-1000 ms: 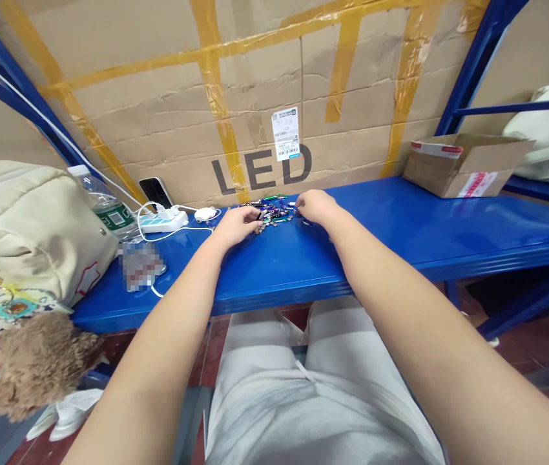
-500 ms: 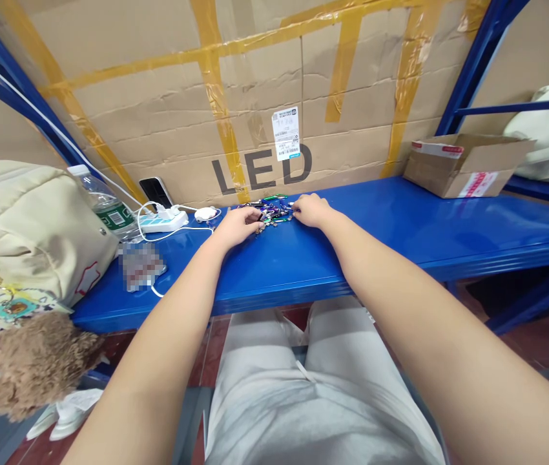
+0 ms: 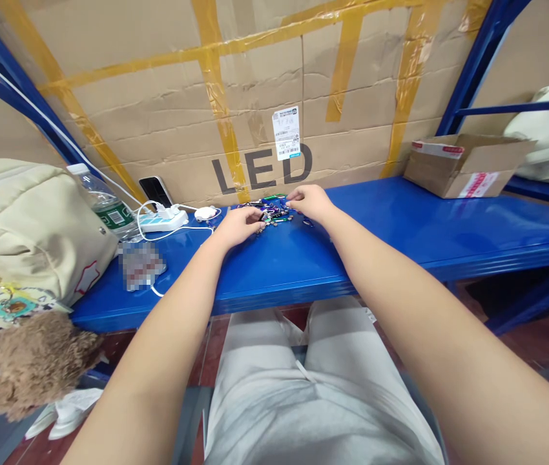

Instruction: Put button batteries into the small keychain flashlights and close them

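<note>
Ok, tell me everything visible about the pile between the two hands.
The pile is a loose jumble of small, slender, glossy pieces, mainly green, blue-purple and black, on the blue table before the big cardboard. The left hand curls at its left, the right hand at its right. Exact pieces and material are unclear.

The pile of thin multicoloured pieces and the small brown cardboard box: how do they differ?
The multicoloured pile is many slender pieces, including green and blue ones; the brown cardboard box is one open container. The pile lies between the left hand and right hand; the box sits apart from both, farther right. Both rest on the blue tabletop.
</note>
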Demonstrator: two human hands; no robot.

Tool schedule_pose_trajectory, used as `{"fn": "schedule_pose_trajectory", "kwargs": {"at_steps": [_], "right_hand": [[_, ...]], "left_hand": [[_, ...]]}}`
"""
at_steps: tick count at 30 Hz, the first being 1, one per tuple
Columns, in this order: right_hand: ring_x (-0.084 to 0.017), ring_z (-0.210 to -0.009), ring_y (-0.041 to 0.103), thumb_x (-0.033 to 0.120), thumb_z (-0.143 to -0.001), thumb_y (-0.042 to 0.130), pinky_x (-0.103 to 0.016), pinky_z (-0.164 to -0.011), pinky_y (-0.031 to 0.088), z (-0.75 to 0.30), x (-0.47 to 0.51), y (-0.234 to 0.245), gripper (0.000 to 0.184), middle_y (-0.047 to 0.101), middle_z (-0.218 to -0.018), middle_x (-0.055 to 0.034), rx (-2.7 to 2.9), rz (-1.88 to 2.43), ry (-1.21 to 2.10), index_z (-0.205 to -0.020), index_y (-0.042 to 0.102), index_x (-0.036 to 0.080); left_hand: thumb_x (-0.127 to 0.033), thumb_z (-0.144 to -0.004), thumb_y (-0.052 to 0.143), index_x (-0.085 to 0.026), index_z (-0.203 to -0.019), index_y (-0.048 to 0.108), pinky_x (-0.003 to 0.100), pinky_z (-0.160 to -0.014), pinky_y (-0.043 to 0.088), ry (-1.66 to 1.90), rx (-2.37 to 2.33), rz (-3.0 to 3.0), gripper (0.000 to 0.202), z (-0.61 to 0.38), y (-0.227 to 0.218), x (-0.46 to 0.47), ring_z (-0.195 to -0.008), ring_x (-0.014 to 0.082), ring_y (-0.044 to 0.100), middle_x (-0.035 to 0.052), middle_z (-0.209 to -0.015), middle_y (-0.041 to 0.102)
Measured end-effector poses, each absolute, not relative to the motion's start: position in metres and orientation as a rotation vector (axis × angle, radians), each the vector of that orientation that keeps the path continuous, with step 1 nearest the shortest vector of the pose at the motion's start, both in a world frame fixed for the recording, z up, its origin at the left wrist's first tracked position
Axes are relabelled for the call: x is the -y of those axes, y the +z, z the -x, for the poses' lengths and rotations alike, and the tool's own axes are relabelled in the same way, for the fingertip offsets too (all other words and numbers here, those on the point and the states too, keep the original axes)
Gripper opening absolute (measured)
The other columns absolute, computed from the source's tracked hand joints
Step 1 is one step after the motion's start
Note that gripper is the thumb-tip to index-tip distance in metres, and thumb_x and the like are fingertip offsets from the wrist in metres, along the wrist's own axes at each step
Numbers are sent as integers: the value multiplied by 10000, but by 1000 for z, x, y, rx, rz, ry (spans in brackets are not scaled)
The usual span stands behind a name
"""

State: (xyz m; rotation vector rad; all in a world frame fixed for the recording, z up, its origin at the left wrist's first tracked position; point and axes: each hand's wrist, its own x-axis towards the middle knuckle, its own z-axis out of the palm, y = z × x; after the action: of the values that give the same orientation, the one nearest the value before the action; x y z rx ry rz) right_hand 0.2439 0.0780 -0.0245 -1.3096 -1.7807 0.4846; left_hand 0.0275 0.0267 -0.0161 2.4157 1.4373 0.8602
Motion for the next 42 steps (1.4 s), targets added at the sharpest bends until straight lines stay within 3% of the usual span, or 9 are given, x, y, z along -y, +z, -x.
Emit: {"fn": "schedule_pose_trajectory", "kwargs": {"at_steps": [4,9,17,21,25,31,35,42], "right_hand": [[-122,-662,668,54,-795,659,-298,-746,590,-232,-64,-20,79,671,-733,-35,1476,1028,996,-814,649,130],[-87,-644,655,-19,-783,636,-273,-778,594,-215,-54,-19,163,642,-688,8,1416,869,1192,-776,631,144],[-131,-785,670,53,-759,650,-293,-798,565,-210,-50,-16,106,702,-798,-26,1599,890,874,-811,647,145],[-151,-856,671,63,-754,597,-286,-822,533,-212,-49,-13,149,730,-896,-40,1783,965,541,-847,681,144],[-140,-840,672,54,-753,566,-257,-793,524,-210,-47,-12,186,736,-905,-37,1793,948,497,-863,692,138],[-144,-834,673,53,-738,558,-266,-800,523,-209,-45,-12,188,736,-880,-26,1745,1019,483,-828,694,148],[-148,-834,672,35,-711,571,-286,-832,529,-207,-47,-16,180,724,-842,-23,1672,1026,548,-781,690,150],[-76,-547,602,-21,-784,564,-260,-728,570,-202,-41,-15,200,606,-593,21,1198,1053,1250,-704,594,159]], "left_hand": [[-274,-769,630,-180,-969,686,297,-768,495,875,-1414,-2405,228,-28,-17,-25,-790,178,639,35,-918,726],[-275,-775,594,-173,-1000,704,295,-752,487,875,-1410,-2383,271,-29,-16,-24,-796,184,638,42,-941,726],[-329,-809,593,-159,-941,699,269,-655,461,907,-1254,-2148,240,-36,-13,-19,-691,142,591,31,-770,678],[-308,-811,620,-162,-900,691,231,-607,442,966,-1204,-1832,186,-40,-13,-18,-681,110,587,42,-804,680],[-290,-817,629,-157,-889,694,225,-597,436,1018,-1163,-1693,165,-42,-15,-19,-660,99,580,43,-821,684],[-316,-856,570,-172,-965,719,291,-714,457,1089,-1433,-2318,234,-47,-15,-13,-761,176,603,39,-839,705],[-278,-913,477,-176,-1031,698,324,-762,426,942,-1626,-2867,271,-50,-15,-10,-905,235,608,90,-949,680],[-139,-964,324,-135,-1125,652,393,-735,331,550,-1634,-3283,366,-59,-8,-5,-939,281,589,159,-972,664]]}}
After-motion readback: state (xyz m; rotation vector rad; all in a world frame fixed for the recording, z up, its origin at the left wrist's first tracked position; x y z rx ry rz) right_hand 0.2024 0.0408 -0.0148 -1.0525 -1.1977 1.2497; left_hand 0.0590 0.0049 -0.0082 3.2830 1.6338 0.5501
